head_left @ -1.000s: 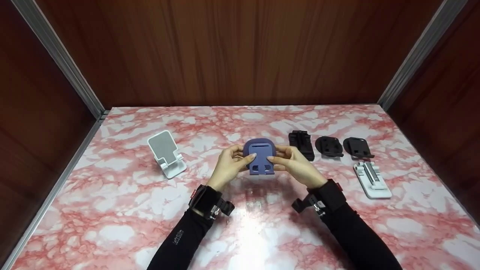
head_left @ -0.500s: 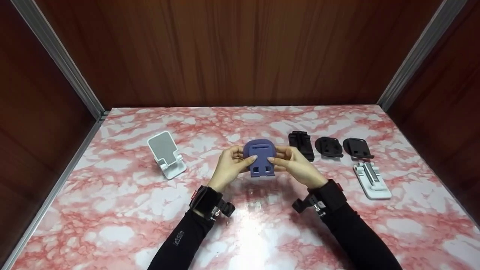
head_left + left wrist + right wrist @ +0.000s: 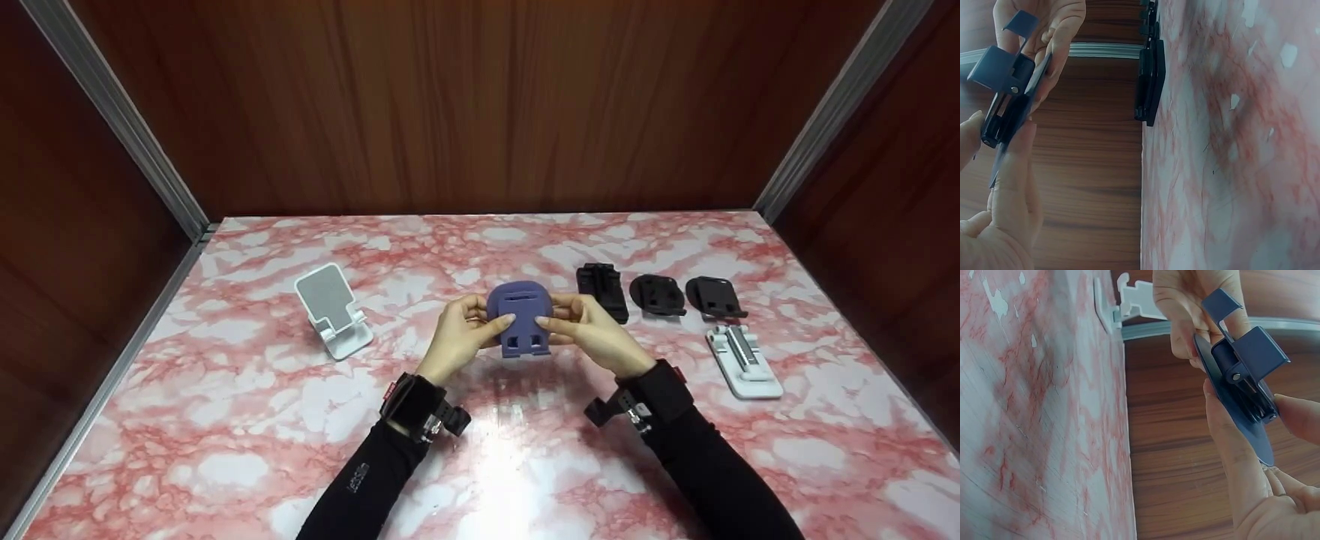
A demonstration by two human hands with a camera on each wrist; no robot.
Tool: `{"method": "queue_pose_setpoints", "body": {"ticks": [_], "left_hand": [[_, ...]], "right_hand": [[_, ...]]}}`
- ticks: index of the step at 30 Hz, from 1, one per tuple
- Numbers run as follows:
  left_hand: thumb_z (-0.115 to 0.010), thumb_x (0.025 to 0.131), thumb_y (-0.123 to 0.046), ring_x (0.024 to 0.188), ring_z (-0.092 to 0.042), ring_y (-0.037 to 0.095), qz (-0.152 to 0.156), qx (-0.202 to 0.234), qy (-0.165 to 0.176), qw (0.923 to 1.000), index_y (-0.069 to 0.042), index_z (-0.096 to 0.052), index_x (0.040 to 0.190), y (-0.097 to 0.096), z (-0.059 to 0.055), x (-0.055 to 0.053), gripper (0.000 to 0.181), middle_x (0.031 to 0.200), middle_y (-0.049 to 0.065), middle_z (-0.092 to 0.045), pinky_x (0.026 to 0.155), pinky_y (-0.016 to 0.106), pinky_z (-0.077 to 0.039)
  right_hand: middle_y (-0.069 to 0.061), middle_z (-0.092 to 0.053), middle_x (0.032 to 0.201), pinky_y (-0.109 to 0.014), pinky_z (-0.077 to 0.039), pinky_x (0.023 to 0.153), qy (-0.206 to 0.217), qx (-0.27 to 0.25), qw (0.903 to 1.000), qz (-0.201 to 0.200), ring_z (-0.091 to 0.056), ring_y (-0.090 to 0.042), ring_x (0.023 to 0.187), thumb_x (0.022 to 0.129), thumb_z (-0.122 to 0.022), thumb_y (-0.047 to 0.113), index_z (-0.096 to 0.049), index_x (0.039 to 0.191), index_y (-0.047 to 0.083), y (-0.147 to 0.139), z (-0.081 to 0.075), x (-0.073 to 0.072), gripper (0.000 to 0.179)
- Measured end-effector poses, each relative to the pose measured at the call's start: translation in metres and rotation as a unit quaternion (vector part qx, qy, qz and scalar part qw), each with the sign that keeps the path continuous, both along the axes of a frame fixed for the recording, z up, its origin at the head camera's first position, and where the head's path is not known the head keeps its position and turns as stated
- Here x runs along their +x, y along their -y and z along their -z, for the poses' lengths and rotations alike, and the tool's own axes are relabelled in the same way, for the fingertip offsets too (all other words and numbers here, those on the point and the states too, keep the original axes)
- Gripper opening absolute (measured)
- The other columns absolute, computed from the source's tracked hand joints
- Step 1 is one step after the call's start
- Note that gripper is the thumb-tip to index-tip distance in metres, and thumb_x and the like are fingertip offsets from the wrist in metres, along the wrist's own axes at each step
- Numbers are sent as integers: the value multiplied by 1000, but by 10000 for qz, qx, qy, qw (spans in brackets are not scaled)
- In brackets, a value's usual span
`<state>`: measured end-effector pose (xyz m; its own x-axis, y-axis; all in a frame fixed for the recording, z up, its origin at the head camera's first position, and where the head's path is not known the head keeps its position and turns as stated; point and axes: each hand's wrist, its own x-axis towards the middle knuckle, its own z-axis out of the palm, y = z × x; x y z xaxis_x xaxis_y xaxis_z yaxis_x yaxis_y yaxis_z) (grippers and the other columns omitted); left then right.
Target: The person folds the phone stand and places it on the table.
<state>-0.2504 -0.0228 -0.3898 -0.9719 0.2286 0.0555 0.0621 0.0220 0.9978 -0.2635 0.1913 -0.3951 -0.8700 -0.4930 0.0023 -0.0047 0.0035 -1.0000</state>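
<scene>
A purple folding phone stand [image 3: 525, 307] with a round base and a slotted plate is held up between both hands over the table. My left hand [image 3: 463, 330] pinches its left side, thumb on the plate's front and fingers behind the base. On the other side my right hand [image 3: 589, 330] grips it the same way. The wrist views show the stand [image 3: 1010, 84] edge-on, its plate folded close to the thin round base, with two bent lips at one end and a hinge between.
At the left stands an unfolded white phone stand [image 3: 330, 307]. To the right lie a black folded stand [image 3: 602, 291], two round-based black stands [image 3: 658, 294] and a folded white stand [image 3: 744, 361]. Brown wood panels [image 3: 480, 105] wall in the marbled table [image 3: 262, 450].
The purple stand's plate has tilted slightly in the hands, and its lower lip sits a little lower in view. Both hands keep their hold almost in place.
</scene>
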Motion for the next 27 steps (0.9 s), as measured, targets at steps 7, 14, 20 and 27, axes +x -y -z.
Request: {"method": "queue_pose_setpoints", "body": {"ticks": [7, 14, 20, 27], "left_hand": [[-71, 80, -15, 71, -62, 9, 8, -18, -38, 10000, 3, -58, 102, -3, 13, -9, 31, 87, 6, -63, 73, 32, -58], [-70, 82, -19, 91, -65, 19, 477, -414, -331, 9975, -4, -55, 122, -2, -3, -1, 45, 113, 18, -65, 82, 32, -56], [-64, 87, -29, 122, -51, 23, 737, -448, -519, 9949, -18, -45, 135, -1, 3, -3, 53, 133, 9, -54, 102, 37, -44], [-60, 87, -41, 135, -35, 17, 587, -1286, -982, 9851, -31, -34, 142, 12, 5, 6, 61, 146, -2, -40, 113, 45, -28]], "right_hand": [[-10, -68, 106, -36, -56, 81, -17, 32, 10000, 88, -67, -20, 92, 88, -62, 13, -48, 129, -3, -2, -1, 1, 46], [-10, -67, 108, -34, -56, 81, 140, -246, 9996, -23, -67, -20, 92, 88, -61, 10, -45, 131, -4, -14, -4, 2, 48], [-8, -65, 112, -32, -56, 83, 608, -580, 9963, -172, -66, -18, 95, 90, -57, 6, -38, 135, -5, -34, 0, 9, 51], [-7, -62, 118, -34, -53, 89, 608, -194, 9979, -51, -64, -19, 103, 90, -55, 6, -37, 134, -6, -73, 10, 26, 49]]}}
